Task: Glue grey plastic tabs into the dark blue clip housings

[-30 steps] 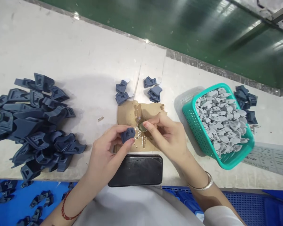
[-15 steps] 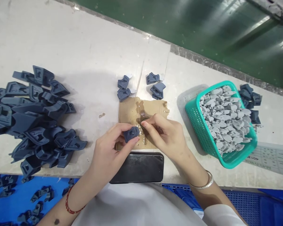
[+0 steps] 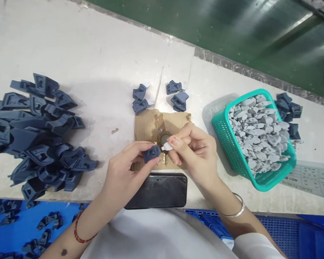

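Between the thumb and fingers of my left hand (image 3: 125,171) is a dark blue-grey plastic block (image 3: 151,154), its recessed face turned up. My right hand (image 3: 196,153) pinches a small white plastic piece (image 3: 167,146), its narrow tip pointing at the block, a small gap apart. Beneath both hands lies a cardboard sheet (image 3: 145,126) wet with a shiny brown liquid. A small round cap-like dish (image 3: 165,138) sits on it, partly hidden by my right hand. Just beyond the cardboard, several blue-grey blocks (image 3: 179,100) with white pieces attached stand in two groups.
A large pile of blue-grey blocks (image 3: 29,136) covers the left of the table. At right stands a green basket (image 3: 224,151) full of pale grey-white pieces, with more blocks (image 3: 288,108) behind it. A black phone (image 3: 159,192) lies at the table's near edge.
My right hand has drawn back slightly from over the round dish, and the white piece in its fingers now shows beside the block. My left hand stays nearly still.
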`<state>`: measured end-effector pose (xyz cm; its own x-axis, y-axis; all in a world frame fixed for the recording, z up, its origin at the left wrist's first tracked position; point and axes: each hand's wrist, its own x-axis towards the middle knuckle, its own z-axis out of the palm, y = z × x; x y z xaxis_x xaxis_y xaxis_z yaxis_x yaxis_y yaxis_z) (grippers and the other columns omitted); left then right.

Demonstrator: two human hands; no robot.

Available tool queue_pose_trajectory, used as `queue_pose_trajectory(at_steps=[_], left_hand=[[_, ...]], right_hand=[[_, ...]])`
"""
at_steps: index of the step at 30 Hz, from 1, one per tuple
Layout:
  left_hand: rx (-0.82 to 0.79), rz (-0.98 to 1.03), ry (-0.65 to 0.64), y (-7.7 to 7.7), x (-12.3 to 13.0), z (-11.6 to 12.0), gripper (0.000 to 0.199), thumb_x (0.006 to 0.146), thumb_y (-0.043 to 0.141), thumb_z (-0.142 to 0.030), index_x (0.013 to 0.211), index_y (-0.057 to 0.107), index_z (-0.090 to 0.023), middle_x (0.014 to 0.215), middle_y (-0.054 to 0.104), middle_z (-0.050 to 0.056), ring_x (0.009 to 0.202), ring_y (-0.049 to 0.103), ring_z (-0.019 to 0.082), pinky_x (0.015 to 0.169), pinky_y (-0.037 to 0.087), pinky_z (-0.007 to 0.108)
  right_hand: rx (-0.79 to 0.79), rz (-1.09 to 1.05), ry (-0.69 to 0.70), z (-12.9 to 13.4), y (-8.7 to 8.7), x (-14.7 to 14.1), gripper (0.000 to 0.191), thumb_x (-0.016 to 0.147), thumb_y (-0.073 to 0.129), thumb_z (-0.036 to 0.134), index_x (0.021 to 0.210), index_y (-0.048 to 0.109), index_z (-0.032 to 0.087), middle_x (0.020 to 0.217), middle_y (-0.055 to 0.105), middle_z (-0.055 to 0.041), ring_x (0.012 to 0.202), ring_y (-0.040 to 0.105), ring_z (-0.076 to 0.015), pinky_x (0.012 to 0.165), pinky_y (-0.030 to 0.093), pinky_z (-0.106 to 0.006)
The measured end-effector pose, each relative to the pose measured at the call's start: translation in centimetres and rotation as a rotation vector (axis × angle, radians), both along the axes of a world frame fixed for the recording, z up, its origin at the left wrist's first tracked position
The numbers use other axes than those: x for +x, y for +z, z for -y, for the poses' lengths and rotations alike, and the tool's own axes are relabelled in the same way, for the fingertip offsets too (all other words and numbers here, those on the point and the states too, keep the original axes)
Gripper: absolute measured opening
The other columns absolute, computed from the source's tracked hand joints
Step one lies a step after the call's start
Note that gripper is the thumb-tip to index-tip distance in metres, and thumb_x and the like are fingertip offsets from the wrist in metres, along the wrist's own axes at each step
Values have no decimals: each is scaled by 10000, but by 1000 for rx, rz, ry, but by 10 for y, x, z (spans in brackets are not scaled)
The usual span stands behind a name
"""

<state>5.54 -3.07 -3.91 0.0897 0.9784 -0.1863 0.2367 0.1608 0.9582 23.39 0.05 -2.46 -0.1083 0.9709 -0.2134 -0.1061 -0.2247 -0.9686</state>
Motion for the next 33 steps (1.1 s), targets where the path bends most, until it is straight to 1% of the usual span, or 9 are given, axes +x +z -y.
queue_pose_trajectory(at_steps=[8,15,20,23,26,28,29,31,33], left_hand=[[15,-41,-4,2,0,-1,114,924,771,-323,1003,752,-243,1099,825,40,894,766,199,784,628,298],[27,-39,-28,4,1,-3,74,940,750,-291,999,750,-245,1068,827,23,826,752,174,738,591,275],[8,-39,-22,5,0,-3,65,928,744,-280,982,761,-248,998,820,16,814,742,185,762,587,288],[-11,-24,-28,2,0,-2,97,934,730,-298,1000,757,-233,954,808,15,757,718,167,721,578,274],[-47,68,-17,2,-1,-2,147,928,747,-340,997,766,-212,938,813,30,759,720,169,706,579,266],[-110,201,6,5,-2,-4,167,917,773,-359,983,773,-206,946,831,41,829,761,189,760,608,274],[-153,278,14,8,-3,-5,174,913,783,-369,976,777,-206,956,841,47,869,780,203,789,622,282],[-251,403,16,16,-3,-6,199,905,799,-396,963,790,-205,968,853,61,919,804,228,818,640,299],[-355,473,5,22,-4,-7,234,889,818,-428,949,804,-202,953,855,73,918,811,244,835,646,318]], right_hand=[[-11,78,63,3,0,-4,396,947,742,523,754,569,223,501,577,63,426,443,-76,437,355,-230],[92,225,132,6,1,0,299,1021,670,375,781,581,222,543,561,67,471,453,-79,478,353,-246],[90,268,179,8,1,-3,329,1040,630,440,795,559,232,550,567,68,476,477,-93,500,375,-264],[122,314,169,7,0,-5,357,1043,616,467,781,563,232,538,552,71,465,457,-89,491,369,-257],[253,416,142,4,0,-3,316,1052,609,444,827,656,227,586,565,48,511,480,-103,527,410,-265],[444,476,146,1,1,0,260,1046,611,451,998,720,220,712,642,5,616,570,-136,599,482,-288],[560,509,160,-1,2,2,294,1029,626,478,1121,719,214,819,692,-30,711,631,-167,663,527,-315],[766,598,204,-3,4,5,492,980,675,530,1349,640,207,1072,740,-101,956,705,-248,832,581,-398],[892,694,247,-4,6,8,614,950,713,529,1456,561,216,1246,727,-133,1123,704,-295,946,576,-449]])
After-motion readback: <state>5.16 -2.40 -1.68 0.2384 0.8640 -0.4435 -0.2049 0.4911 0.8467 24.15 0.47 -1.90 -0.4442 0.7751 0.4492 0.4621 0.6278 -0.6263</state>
